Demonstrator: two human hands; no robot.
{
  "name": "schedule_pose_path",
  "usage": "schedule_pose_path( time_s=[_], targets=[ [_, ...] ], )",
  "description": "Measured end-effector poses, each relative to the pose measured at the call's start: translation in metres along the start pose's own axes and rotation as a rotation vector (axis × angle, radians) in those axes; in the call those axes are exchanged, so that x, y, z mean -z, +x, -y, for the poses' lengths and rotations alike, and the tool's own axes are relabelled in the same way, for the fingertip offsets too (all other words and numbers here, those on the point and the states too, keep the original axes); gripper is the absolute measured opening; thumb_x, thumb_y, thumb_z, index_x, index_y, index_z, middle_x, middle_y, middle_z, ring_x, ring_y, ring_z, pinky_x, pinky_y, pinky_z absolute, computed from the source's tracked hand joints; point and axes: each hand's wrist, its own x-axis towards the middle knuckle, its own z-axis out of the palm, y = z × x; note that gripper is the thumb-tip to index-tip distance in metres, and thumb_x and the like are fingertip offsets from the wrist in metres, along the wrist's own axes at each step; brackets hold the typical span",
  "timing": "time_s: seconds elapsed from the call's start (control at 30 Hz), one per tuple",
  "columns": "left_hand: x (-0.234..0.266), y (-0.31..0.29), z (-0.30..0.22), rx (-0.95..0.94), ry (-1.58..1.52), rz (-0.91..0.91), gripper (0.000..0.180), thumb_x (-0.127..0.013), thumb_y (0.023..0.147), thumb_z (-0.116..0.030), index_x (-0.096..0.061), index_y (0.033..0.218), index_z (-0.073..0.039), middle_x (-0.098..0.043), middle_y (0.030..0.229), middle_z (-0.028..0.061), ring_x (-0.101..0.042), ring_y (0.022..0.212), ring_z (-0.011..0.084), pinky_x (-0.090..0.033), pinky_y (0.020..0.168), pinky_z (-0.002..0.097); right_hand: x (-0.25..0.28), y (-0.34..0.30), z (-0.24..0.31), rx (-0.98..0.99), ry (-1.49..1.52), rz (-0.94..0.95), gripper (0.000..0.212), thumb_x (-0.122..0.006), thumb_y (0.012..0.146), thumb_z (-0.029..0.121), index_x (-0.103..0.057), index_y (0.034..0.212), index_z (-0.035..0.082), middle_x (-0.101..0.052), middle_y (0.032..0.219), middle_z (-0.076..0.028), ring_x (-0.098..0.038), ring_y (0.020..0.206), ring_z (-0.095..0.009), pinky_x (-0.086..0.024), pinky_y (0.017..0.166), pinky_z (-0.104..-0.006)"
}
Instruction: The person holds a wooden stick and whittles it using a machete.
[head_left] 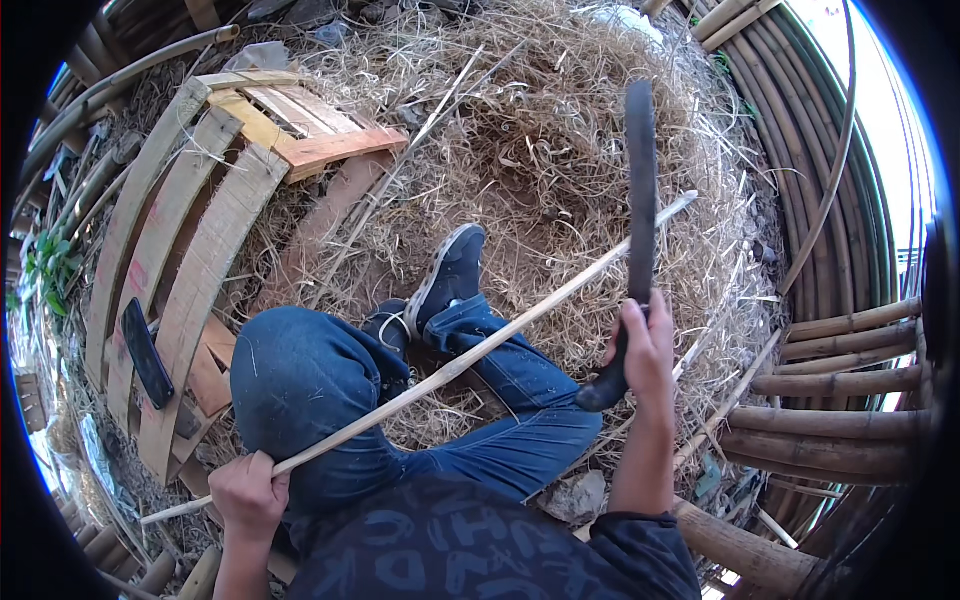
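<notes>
The roomiest stretch lies ahead of my feet, a bed of dry shavings (590, 130) bounded on the left by a slatted wooden crate (220, 260) and on the right by a curved bamboo wall (800, 140). Nearer my right arm, stacked bamboo poles (840, 420) jut inward, their ends not far from my elbow, and a grey stone (575, 497) sits just beside my thigh, so that side is tighter. A dark phone (148, 353) leans on the crate's outer slats, well to the left of my knee. The shavings are thin, curly and straw-coloured; the crate is rough, flat, pale boards with gaps between; the poles are round, brown and jointed. My jeans (300, 370) are flecked with bits of the same litter, and a dark shoe (455, 270) with a pale sole rests on the ground. The bamboo strip (480, 345) runs slantwise across my lap, from low on the left to up on the right, pale, long and narrow with a slight knot partway along. My left hand (250, 495) is closed round it near its lower end. My right hand (645, 345) is wrapped about the dark handle of a machete (643, 170), its long blade pointing away from me and crossing over the strip near the far end; whether they touch I can't tell.
</notes>
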Motion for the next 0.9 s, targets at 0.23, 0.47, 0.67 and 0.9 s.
schedule_pose_path(
  time_s=[0.23, 0.47, 0.67, 0.9],
  targets=[
    [-0.001, -0.003, 0.001, 0.025, 0.011, 0.010, 0.040, -0.059, 0.088, -0.035, -0.043, 0.064, -0.007, -0.048, 0.054, 0.0111, -0.052, 0.048, 0.0313, -0.038, 0.045, 0.0418, 0.000, -0.003, 0.009, -0.017, 0.019, 0.076, 0.011, -0.051, 0.094, 0.010, -0.048, 0.098, 0.001, -0.052, 0.064, -0.001, -0.050, 0.046, -0.007, -0.042, 0.041, -0.0227],
    [0.001, -0.003, 0.000, 0.058, 0.028, 0.020, 0.036, -0.060, 0.087, -0.031, -0.044, 0.066, -0.007, -0.048, 0.055, 0.0119, -0.052, 0.050, 0.0328, -0.037, 0.046, 0.0429, -0.014, -0.006, -0.007, -0.020, -0.061, 0.173, 0.010, -0.050, 0.095, 0.011, -0.050, 0.098, 0.002, -0.052, 0.063, -0.001, -0.049, 0.045, -0.007, -0.041, 0.041, -0.0219],
    [-0.001, -0.002, -0.004, 0.045, 0.037, 0.004, 0.040, -0.059, 0.088, -0.035, -0.042, 0.065, -0.007, -0.047, 0.055, 0.0109, -0.052, 0.049, 0.0315, -0.038, 0.046, 0.0425, -0.027, -0.007, 0.003, -0.032, -0.042, 0.117, 0.013, -0.051, 0.095, 0.014, -0.049, 0.097, 0.002, -0.051, 0.064, 0.000, -0.048, 0.044, -0.008, -0.041, 0.041, -0.0228],
    [-0.002, 0.000, -0.003, 0.032, 0.037, -0.005, 0.038, -0.061, 0.087, -0.032, -0.043, 0.065, -0.007, -0.047, 0.055, 0.0111, -0.052, 0.049, 0.0319, -0.038, 0.046, 0.0424, -0.020, -0.004, 0.002, -0.025, 0.038, 0.101, 0.012, -0.051, 0.095, 0.012, -0.048, 0.097, 0.001, -0.051, 0.064, -0.001, -0.048, 0.045, -0.007, -0.040, 0.041, -0.0220]
  ],
)
